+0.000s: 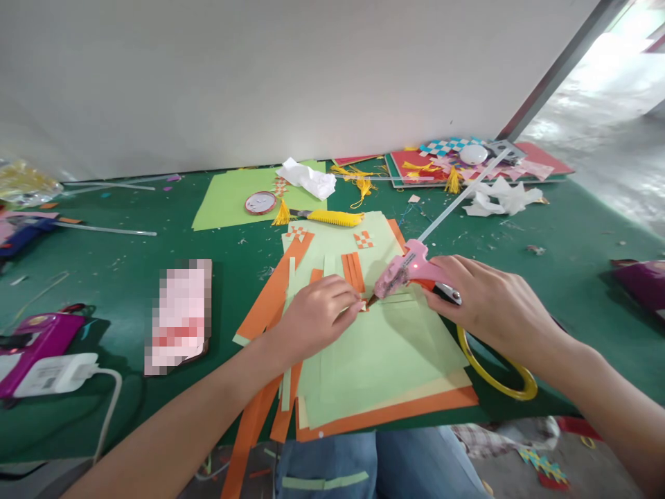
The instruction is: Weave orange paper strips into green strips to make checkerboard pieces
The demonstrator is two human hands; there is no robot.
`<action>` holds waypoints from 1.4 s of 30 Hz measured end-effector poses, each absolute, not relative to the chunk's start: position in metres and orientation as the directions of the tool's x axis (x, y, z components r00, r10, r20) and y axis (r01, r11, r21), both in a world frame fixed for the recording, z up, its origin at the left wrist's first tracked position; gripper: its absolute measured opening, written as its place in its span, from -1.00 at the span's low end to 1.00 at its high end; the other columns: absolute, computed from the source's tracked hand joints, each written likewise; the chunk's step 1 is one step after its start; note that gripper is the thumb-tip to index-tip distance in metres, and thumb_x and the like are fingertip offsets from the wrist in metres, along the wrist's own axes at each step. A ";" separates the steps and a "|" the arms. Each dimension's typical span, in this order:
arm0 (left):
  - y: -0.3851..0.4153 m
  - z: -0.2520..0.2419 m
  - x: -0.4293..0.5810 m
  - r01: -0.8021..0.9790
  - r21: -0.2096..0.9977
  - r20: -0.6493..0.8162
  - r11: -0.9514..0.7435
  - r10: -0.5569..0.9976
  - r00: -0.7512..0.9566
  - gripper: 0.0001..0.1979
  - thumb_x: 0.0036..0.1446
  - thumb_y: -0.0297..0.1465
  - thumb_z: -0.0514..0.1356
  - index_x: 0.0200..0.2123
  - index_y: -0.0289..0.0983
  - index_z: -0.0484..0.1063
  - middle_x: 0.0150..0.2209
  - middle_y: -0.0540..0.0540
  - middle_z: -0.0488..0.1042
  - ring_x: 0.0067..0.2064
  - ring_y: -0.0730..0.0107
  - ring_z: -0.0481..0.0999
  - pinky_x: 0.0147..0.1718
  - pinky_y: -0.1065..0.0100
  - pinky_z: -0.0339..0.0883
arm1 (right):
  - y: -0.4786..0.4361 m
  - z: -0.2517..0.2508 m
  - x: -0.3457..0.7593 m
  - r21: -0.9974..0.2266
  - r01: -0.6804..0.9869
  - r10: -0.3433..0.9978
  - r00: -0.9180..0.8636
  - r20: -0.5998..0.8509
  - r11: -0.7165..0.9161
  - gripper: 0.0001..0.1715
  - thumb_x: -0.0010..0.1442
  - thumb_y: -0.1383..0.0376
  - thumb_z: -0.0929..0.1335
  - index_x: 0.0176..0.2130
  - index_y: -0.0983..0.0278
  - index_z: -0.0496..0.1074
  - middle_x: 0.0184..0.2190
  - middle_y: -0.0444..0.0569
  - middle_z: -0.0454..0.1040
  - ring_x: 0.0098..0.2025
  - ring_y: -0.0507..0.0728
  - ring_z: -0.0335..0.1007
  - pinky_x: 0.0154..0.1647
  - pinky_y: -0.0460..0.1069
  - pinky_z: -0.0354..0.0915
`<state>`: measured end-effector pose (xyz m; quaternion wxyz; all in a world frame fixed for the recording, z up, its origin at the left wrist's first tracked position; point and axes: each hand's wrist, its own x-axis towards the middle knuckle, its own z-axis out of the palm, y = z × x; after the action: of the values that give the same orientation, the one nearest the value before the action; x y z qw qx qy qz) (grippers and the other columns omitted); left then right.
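My right hand (493,305) grips a pink hot-glue gun (410,269) with a clear glue stick (457,201) poking out of its back. Its nozzle points down-left at a small orange-and-green woven paper piece (364,303). My left hand (316,315) is closed in a pinch, pressing that piece against a stack of light green and orange paper sheets (384,360). Loose orange strips (353,270) lie just above the fingers.
On the green table are a yellow craft knife (332,217), a tape roll (260,202), yellow tassels (282,215), crumpled tissue (307,177), a yellow ring (499,374), a white charger (57,374), purple tools (31,343) and coloured paper stacks (467,163). The table edge lies near my lap.
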<state>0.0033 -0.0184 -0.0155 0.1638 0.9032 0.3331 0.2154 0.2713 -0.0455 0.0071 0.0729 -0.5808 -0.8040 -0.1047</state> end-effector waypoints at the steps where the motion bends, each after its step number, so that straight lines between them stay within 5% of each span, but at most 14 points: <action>1: -0.018 -0.015 0.003 0.530 0.438 0.281 -0.726 0.670 0.687 -0.75 0.32 -0.41 0.05 -0.26 -0.30 0.53 -0.22 -0.10 0.57 -0.13 0.29 0.50 -0.11 0.24 0.37 | -0.045 0.008 0.271 0.084 0.950 0.921 -0.312 0.232 0.301 -0.68 0.24 0.13 0.24 -0.09 0.26 0.33 -0.22 0.01 0.55 -0.34 0.21 0.49 -0.51 -0.01 0.11; 42: -0.019 -0.016 0.004 0.522 0.408 0.326 -0.749 0.654 0.683 -0.76 0.32 -0.40 0.06 -0.26 -0.31 0.53 -0.24 -0.11 0.58 -0.15 0.28 0.52 -0.17 0.26 0.38 | -0.052 0.016 0.268 0.193 0.914 0.836 -0.405 0.371 0.357 -0.60 0.27 0.09 0.26 -0.05 0.32 0.37 -0.24 0.01 0.55 -0.26 0.18 0.49 -0.53 -0.01 0.15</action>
<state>0.0041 -0.0185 -0.0155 0.1426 0.9060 0.3245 0.2311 0.2683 -0.0516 0.0165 0.1047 -0.5353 -0.8170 -0.1868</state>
